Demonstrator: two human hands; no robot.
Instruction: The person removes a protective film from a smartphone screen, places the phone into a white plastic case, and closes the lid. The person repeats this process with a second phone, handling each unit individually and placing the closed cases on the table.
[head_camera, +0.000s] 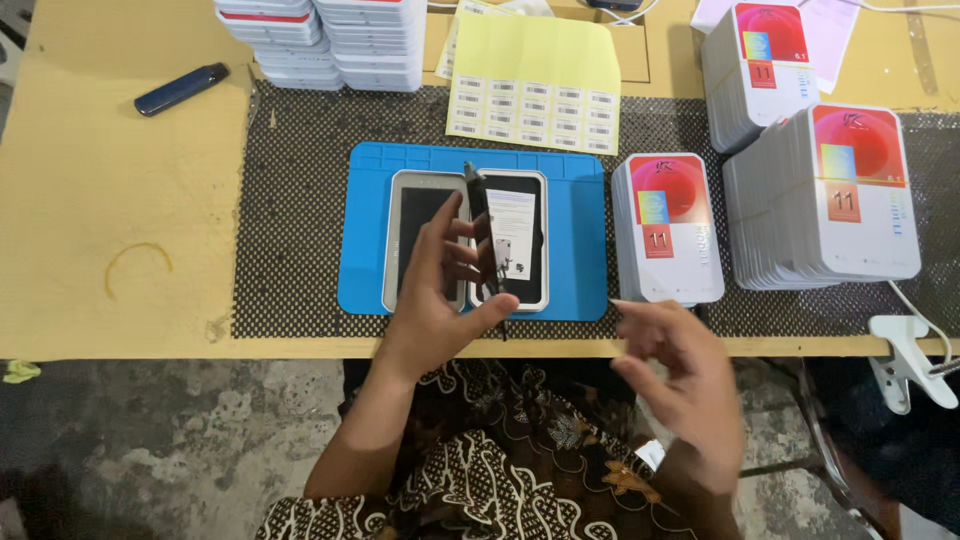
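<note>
Black and thin, the phone screen (484, 235) stands on edge in the left hand (440, 290), pinched between thumb below and fingers (452, 232) curled on its far side, long axis running away from the person above the blue mat (365, 230). The right hand (675, 375) hovers loosely spread and holding nothing, well to the right of the screen and just short of a stack of white boxes (668, 228); its motion blur hides the fingertips, and the screen's face is edge-on, unreadable.
</note>
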